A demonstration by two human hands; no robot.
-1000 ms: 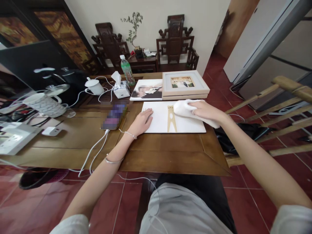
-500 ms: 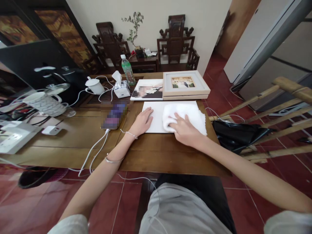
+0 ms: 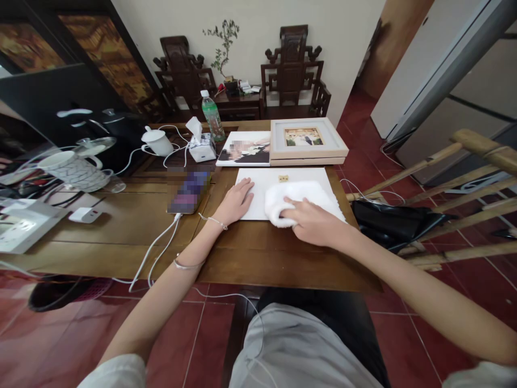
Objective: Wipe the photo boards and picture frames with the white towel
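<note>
A white board (image 3: 262,183) with a small wooden stand piece (image 3: 283,178) lies flat on the wooden table (image 3: 262,258). My left hand (image 3: 236,201) rests flat and open on the board's left edge, holding it down. My right hand (image 3: 313,223) presses a white cloth (image 3: 299,196) onto the board's near right part, fingers curled over the cloth. The cloth hides most of the stand piece.
Behind the board lie a framed picture (image 3: 307,139) and a photo print (image 3: 244,149). To the left are a phone (image 3: 188,191) on a white cable, a tissue box (image 3: 201,145), a green bottle (image 3: 211,116), mugs and a power strip (image 3: 24,229). A black bag (image 3: 388,223) sits on a wooden chair right.
My right hand swept the cloth from the board's far right corner down towards me, then slightly nearer the front edge. My left hand stayed put.
</note>
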